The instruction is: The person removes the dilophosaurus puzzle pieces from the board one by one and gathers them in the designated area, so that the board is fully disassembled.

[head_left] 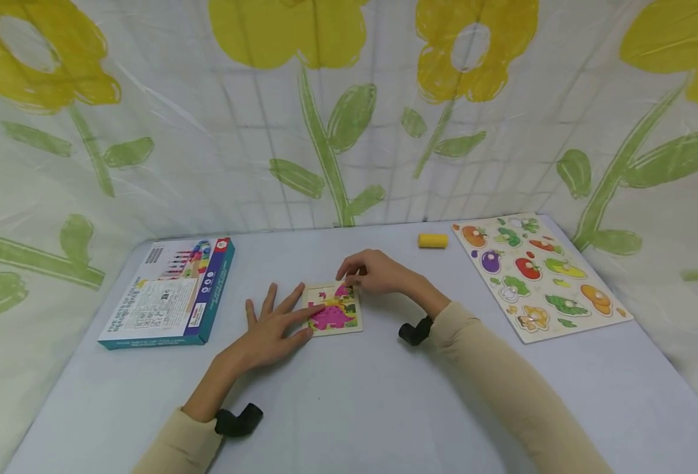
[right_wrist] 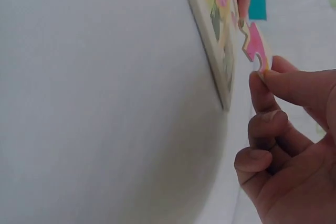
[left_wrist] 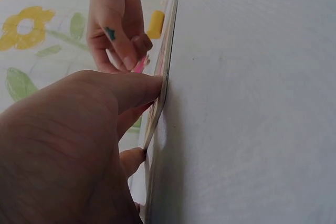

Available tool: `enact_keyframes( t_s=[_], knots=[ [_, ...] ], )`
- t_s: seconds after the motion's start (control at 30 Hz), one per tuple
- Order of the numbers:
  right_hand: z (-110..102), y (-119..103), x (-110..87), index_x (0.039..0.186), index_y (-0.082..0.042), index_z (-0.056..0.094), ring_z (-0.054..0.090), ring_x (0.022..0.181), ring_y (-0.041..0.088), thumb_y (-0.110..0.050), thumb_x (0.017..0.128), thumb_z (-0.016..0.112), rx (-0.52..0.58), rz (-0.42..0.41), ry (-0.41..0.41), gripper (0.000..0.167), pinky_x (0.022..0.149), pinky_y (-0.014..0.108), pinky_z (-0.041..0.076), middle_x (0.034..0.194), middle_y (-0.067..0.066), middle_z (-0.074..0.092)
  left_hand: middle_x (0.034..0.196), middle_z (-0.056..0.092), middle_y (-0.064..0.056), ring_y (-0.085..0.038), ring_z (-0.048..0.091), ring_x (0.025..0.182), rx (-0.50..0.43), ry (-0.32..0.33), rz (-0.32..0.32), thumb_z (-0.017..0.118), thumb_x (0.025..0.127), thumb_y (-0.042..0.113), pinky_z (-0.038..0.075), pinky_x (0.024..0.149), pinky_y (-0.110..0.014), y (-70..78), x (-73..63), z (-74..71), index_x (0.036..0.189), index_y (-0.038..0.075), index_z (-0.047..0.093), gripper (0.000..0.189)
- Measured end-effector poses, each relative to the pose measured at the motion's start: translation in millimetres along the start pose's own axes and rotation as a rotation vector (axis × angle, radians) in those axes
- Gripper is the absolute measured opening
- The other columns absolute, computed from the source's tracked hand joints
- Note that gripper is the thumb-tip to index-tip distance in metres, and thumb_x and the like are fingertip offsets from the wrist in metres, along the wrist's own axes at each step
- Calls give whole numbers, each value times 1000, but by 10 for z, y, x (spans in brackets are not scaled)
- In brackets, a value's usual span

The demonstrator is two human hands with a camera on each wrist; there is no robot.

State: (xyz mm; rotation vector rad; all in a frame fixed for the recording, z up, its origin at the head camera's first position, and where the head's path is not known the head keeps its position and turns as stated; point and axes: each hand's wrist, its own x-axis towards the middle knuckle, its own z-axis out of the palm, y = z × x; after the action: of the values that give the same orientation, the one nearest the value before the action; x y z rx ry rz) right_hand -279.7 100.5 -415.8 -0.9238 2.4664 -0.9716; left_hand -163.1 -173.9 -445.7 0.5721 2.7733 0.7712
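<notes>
A small square jigsaw puzzle (head_left: 355, 324) with a pink dinosaur picture lies in a pale wooden frame mid-table. My left hand (head_left: 273, 334) is spread with straight fingers, some of them resting on the puzzle's left side. Above the board's upper right corner, my right hand (head_left: 375, 272) pinches a pink puzzle piece (right_wrist: 255, 43) between thumb and index finger; its other fingers are curled. The right wrist view shows this piece tilted and raised off the board, with a rounded notch in its edge. In the left wrist view, the left fingers touch the board's face.
A blue-edged box (head_left: 165, 293) lies at the left. To the right is a vegetable peg board (head_left: 538, 280), and a yellow cylinder (head_left: 432, 241) lies near the back edge. Behind the table hangs a flower-printed sheet (head_left: 195, 131).
</notes>
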Motion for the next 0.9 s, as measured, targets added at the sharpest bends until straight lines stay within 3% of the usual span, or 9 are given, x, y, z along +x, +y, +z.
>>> enact_keyframes(
  t_s=[0.4, 0.9],
  knots=[
    [-233, 280, -273, 113, -16, 79, 63, 89, 15, -7, 103, 63, -5, 27, -20, 21, 82, 29, 53, 107, -1, 78, 180, 16, -10, -58, -10, 162, -4, -2, 8, 60, 105, 42, -19, 114, -86, 8, -4, 8, 157, 32, 54, 53],
    [-195, 392, -322, 115, -15, 79, 64, 96, 14, -10, 105, 62, 8, 46, -14, 20, 90, 30, 52, 111, 0, 79, 180, 16, -11, -58, -10, 162, 4, 6, 18, 59, 105, 42, -19, 114, -86, -5, -11, 18, 157, 31, 53, 53]
  ],
)
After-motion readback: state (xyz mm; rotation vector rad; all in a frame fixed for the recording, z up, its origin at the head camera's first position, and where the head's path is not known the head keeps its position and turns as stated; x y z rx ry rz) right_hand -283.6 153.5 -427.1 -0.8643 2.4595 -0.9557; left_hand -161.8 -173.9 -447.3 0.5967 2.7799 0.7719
